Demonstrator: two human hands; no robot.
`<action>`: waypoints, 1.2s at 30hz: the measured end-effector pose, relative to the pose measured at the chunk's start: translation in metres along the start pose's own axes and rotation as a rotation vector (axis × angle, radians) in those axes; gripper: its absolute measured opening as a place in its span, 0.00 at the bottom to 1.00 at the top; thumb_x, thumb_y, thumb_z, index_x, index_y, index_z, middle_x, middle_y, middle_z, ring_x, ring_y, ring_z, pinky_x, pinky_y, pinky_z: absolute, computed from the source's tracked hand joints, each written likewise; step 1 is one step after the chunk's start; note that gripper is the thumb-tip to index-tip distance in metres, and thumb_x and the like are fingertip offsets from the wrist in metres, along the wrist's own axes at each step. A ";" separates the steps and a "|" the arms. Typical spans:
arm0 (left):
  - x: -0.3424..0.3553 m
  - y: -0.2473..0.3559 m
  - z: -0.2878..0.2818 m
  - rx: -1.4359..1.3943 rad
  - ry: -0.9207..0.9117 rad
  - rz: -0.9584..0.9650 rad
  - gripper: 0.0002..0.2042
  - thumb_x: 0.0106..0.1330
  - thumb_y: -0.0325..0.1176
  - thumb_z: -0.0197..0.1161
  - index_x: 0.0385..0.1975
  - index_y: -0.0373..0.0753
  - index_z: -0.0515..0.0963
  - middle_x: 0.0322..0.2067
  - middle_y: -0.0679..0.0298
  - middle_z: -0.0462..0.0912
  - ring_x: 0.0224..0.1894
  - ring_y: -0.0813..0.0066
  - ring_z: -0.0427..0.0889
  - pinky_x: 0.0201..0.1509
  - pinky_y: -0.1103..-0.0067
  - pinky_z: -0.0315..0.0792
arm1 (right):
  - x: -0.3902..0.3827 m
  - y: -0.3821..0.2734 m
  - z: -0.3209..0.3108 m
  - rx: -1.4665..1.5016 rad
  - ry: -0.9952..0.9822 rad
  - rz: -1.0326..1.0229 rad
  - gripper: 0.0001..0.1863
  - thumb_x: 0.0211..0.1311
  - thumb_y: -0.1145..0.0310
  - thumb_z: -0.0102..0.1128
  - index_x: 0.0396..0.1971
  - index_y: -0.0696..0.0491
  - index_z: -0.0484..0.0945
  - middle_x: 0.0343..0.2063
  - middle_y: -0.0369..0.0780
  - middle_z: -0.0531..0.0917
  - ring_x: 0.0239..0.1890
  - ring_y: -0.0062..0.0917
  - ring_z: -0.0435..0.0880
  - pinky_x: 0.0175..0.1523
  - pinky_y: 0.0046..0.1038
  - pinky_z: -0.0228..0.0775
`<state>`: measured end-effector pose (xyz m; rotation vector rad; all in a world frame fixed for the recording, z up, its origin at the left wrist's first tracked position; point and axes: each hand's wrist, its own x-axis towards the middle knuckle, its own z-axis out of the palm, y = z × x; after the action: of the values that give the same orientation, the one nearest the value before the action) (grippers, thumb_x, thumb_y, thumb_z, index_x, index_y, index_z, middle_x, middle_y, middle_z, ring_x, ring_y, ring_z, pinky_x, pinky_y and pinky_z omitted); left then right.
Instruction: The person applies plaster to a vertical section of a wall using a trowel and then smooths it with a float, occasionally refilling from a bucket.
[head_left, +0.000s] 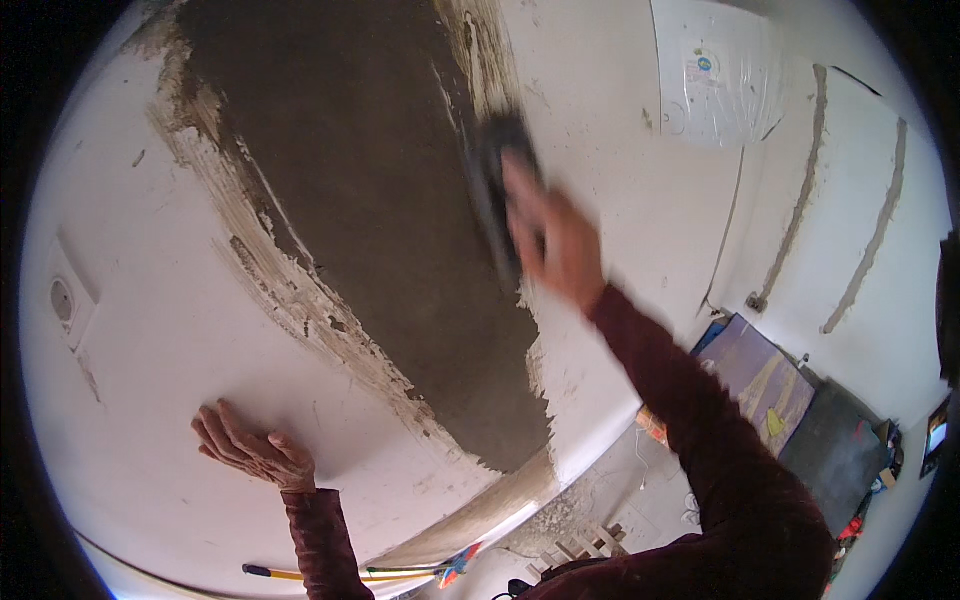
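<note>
A long band of wet dark grey plaster (340, 260) runs down the white wall, with pale ragged smears along both edges. My right hand (555, 240) grips a dark float (497, 140) against the band's upper right edge, both smeared by motion. My left hand (250, 450) rests with fingers apart on the white wall (190, 350), left of the band's lower part. A white round socket (62, 300) sits in the wall at the far left.
The adjoining wall (865, 150) at right carries two narrow grey filled strips. A clear plastic sheet (715, 90) hangs above. Leaning boards (755, 370) stand at lower right. Below lie long-handled tools (300, 574) and a small wooden object (590, 545).
</note>
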<state>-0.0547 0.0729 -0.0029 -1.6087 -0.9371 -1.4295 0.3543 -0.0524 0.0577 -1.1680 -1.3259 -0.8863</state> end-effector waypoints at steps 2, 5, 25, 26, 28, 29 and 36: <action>0.001 0.005 0.007 -0.009 0.019 -0.003 0.35 0.75 0.58 0.29 0.68 0.37 0.63 0.70 0.51 0.60 0.74 0.49 0.52 0.76 0.52 0.36 | -0.095 -0.005 -0.001 0.030 -0.278 0.096 0.30 0.64 0.74 0.55 0.67 0.42 0.69 0.52 0.48 0.81 0.46 0.42 0.83 0.56 0.39 0.73; 0.005 0.005 0.009 0.009 0.037 0.041 0.34 0.75 0.57 0.28 0.68 0.37 0.63 0.70 0.51 0.60 0.74 0.51 0.52 0.76 0.52 0.37 | -0.031 -0.004 -0.003 0.021 -0.191 0.085 0.27 0.64 0.70 0.54 0.64 0.40 0.72 0.44 0.48 0.82 0.42 0.44 0.83 0.53 0.41 0.75; 0.003 0.002 -0.007 0.033 0.001 0.023 0.32 0.76 0.55 0.32 0.69 0.39 0.63 0.71 0.53 0.59 0.75 0.51 0.50 0.76 0.52 0.35 | 0.129 -0.032 0.005 0.153 0.126 -0.107 0.22 0.64 0.68 0.56 0.59 0.46 0.74 0.42 0.50 0.82 0.44 0.46 0.82 0.51 0.43 0.75; 0.001 0.003 -0.005 0.022 0.007 0.020 0.31 0.76 0.55 0.32 0.69 0.39 0.63 0.71 0.53 0.59 0.75 0.51 0.50 0.76 0.52 0.35 | 0.092 -0.047 0.008 0.089 0.022 -0.152 0.24 0.64 0.69 0.56 0.60 0.43 0.74 0.39 0.50 0.81 0.44 0.48 0.82 0.50 0.45 0.75; -0.001 0.000 0.000 0.013 0.007 0.035 0.31 0.76 0.55 0.33 0.69 0.39 0.63 0.71 0.53 0.59 0.75 0.51 0.50 0.76 0.51 0.34 | 0.053 -0.039 -0.005 -0.005 -0.142 -0.184 0.27 0.62 0.71 0.56 0.62 0.40 0.73 0.37 0.48 0.81 0.43 0.46 0.83 0.48 0.44 0.76; 0.000 -0.001 -0.001 0.008 0.014 0.044 0.31 0.76 0.55 0.33 0.69 0.39 0.63 0.71 0.52 0.59 0.75 0.51 0.50 0.76 0.51 0.34 | 0.049 -0.028 -0.015 -0.027 -0.234 -0.159 0.27 0.62 0.71 0.57 0.63 0.39 0.73 0.37 0.47 0.81 0.43 0.44 0.83 0.47 0.44 0.77; 0.000 0.004 0.001 0.019 0.016 0.029 0.32 0.76 0.57 0.31 0.69 0.41 0.63 0.71 0.55 0.59 0.75 0.53 0.50 0.76 0.52 0.33 | 0.092 -0.054 0.006 0.016 0.070 -0.124 0.23 0.64 0.69 0.59 0.60 0.43 0.75 0.46 0.45 0.83 0.45 0.41 0.84 0.48 0.38 0.77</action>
<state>-0.0508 0.0720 -0.0031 -1.5887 -0.9126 -1.4077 0.3089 -0.0464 0.1549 -1.0424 -1.3571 -0.9956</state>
